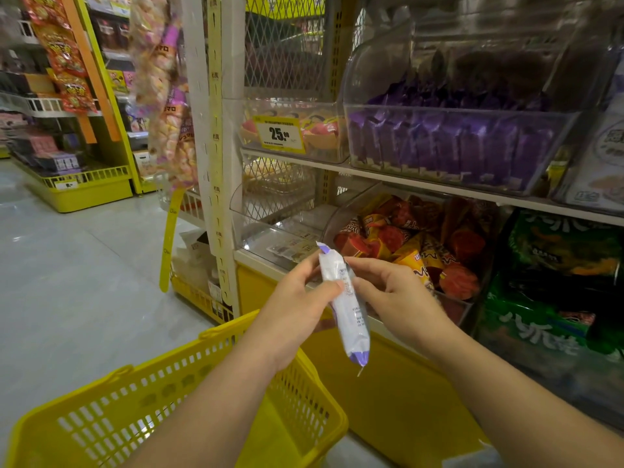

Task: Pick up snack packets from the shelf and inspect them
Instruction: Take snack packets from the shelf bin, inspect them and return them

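While the left hand [297, 309] and right hand [395, 298] both pinch the slim white-and-purple plastic snack packet [351, 319], turn it slowly to read the print.

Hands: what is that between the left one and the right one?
A white, purple-ended snack packet, held by left hand and right hand, in the head view.

The shelf [405, 179] before me carries clear bins [466, 111]: purple packets [456, 143] above, orange-red packets [405, 238] and green bags [553, 251] below.
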